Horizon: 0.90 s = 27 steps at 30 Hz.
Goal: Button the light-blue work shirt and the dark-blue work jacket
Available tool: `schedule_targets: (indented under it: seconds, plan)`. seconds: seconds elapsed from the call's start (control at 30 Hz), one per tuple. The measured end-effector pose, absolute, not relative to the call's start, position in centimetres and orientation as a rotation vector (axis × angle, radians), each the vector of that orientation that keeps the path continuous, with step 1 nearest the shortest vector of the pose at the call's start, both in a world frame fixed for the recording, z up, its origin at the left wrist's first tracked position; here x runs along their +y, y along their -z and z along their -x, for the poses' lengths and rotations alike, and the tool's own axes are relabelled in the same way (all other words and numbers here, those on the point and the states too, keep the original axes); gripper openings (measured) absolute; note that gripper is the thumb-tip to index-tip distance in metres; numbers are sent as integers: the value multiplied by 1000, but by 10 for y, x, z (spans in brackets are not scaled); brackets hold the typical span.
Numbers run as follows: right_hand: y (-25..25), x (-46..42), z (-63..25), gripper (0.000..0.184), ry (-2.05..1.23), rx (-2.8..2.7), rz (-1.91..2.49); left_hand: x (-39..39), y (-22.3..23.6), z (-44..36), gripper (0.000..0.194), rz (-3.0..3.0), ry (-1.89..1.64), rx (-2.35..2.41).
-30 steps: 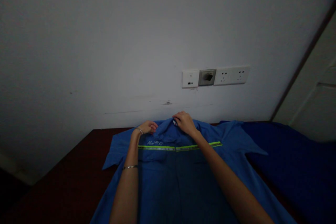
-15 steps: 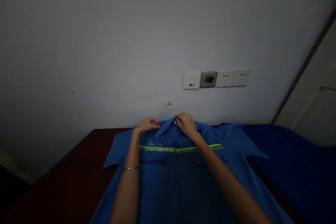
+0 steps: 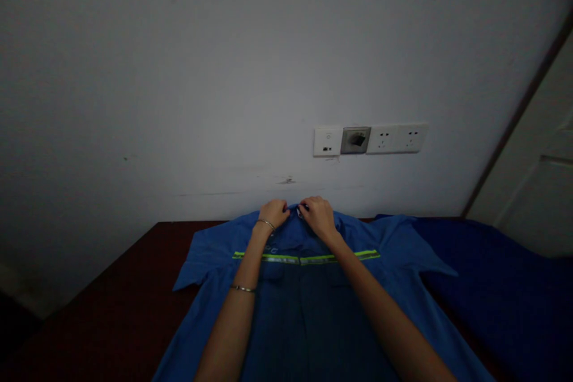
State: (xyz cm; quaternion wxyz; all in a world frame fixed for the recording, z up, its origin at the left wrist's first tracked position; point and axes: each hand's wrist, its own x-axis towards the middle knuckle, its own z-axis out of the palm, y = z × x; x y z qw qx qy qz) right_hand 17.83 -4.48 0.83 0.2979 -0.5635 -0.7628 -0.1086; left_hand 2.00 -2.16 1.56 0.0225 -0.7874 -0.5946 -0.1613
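1 blue shirt (image 3: 277, 334), lime chest stripe (image 3: 280, 258), collar (image 3: 296, 233) in the pinch of left fingers (image 3: 285, 210) and right fingers (image 3: 305, 205)

The single view comes from a camera worn on the head, which looks forward and down along the two forearms (image 3: 230, 328), near enough that the bottom edge cuts the blue shirt (image 3: 277, 322), while the wall (image 3: 224, 71), faced almost straight, fills the upper part.

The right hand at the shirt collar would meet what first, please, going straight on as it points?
The right hand would probably meet the wall just behind the shirt collar, though depth is unclear.
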Motion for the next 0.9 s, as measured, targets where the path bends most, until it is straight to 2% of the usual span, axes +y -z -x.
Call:
schedule_targets:
  seconds: [0.13,0.23,0.33,0.43,0.53,0.7,0.9]
  plan:
    - [-18,-52,-167,25,232,-2072,1513,-17,-14,-13,25,2386,619,-1950]
    - [-17,-55,-154,25,14,-2198,1407,-15,-14,-7,27,2332,699,-2053]
    - [0,-55,-143,22,-270,-2359,1310,-13,-12,-4,28,2279,769,-2089]
    - [24,-52,-136,23,-402,-2320,1327,-13,-10,-3,29,2269,819,-2079]
    - [43,-48,-131,36,-491,-2195,1340,-12,-9,-4,29,2263,860,-2079]
    - [54,-42,-129,35,-572,-2128,1423,-7,-9,-2,28,2290,953,-2058]
    - [54,-48,-123,48,-574,-2067,1394,-4,-10,0,27,2320,1076,-2025]
